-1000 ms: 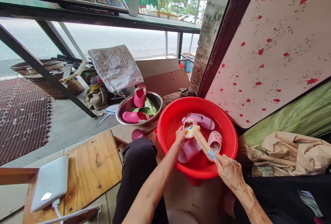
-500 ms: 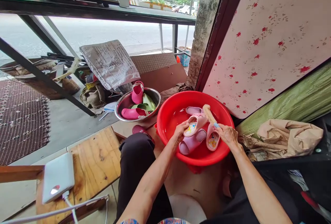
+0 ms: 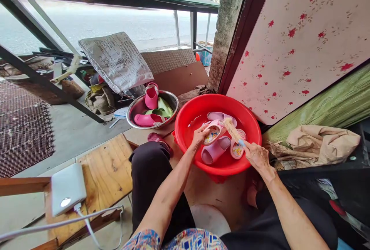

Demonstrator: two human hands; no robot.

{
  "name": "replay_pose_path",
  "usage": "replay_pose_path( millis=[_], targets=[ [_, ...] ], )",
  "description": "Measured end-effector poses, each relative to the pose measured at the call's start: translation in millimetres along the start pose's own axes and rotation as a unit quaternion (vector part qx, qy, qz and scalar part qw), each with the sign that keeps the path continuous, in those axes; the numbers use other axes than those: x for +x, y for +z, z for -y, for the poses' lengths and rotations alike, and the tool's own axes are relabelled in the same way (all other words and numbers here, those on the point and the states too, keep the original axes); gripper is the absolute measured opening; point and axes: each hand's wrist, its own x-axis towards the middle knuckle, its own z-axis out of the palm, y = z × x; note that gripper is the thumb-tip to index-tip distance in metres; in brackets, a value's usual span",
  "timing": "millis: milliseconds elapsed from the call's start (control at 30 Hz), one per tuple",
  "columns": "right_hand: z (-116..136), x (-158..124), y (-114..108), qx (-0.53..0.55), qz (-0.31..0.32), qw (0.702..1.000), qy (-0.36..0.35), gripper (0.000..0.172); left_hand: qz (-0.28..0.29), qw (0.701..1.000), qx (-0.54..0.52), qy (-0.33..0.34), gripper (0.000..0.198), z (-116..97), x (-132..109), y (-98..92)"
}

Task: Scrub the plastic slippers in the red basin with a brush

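My left hand (image 3: 200,135) grips a pink child's slipper (image 3: 214,132), tilted over a red plastic basin (image 3: 185,126) that holds shallow water. My right hand (image 3: 256,156) holds a scrubbing brush (image 3: 234,131) with a blue-tipped handle, its pale bristles pressed on the held slipper. A lilac slipper (image 3: 215,150) lies under the hands, with another lilac slipper (image 3: 221,117) behind it. A pink slipper with a printed insole (image 3: 237,149) lies at the basin's right side, partly under the brush.
Beyond the basin, a steel bowl (image 3: 153,109) holds pink and green footwear. A dark pink slipper (image 3: 156,139) lies by my knee. To the left, a white power bank (image 3: 68,189) with a cable rests on a wooden board (image 3: 111,173). A floral panel (image 3: 297,49) stands to the right.
The brush has swung from behind the slippers onto the held slipper, and the slipper has tilted toward my left hand. The view has shifted slightly, with more of my patterned sleeve showing.
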Motion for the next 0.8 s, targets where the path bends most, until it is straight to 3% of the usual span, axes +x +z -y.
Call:
replay_pose_path(
  millis=[100, 200, 333, 400, 500, 600, 700, 800],
  targets=[
    [3, 19, 2, 0.019, 0.003, 1.000, 0.017, 0.045, 0.071, 0.997, 0.015, -0.040, 0.063, -2, -6, 0.3],
    [7, 36, 4, 0.067, 0.029, 0.996, 0.059, 0.046, 0.108, 0.991, 0.063, -0.050, 0.066, -2, -9, -1.4],
    [10, 44, 8, 0.107, 0.050, 0.989, 0.094, 0.046, 0.061, 0.980, 0.185, -0.032, 0.058, 4, -4, -0.2],
    [12, 44, 8, 0.115, 0.048, 0.988, 0.090, 0.046, 0.029, 0.957, 0.287, -0.040, 0.050, 8, -4, 2.7],
    [18, 40, 6, 0.124, 0.043, 0.988, 0.084, 0.047, 0.010, 0.889, 0.449, -0.089, 0.036, 11, -10, 6.6],
    [21, 36, -1, 0.132, 0.040, 0.988, 0.069, 0.047, -0.021, 0.843, 0.535, -0.052, 0.035, 12, -21, 8.0],
    [21, 35, -5, 0.129, 0.055, 0.989, 0.046, 0.046, -0.050, 0.851, 0.523, 0.013, 0.026, 16, -28, 10.4],
    [21, 38, -1, 0.111, 0.081, 0.990, 0.021, 0.042, -0.046, 0.894, 0.445, 0.011, 0.035, 27, -29, 16.5]
  ],
)
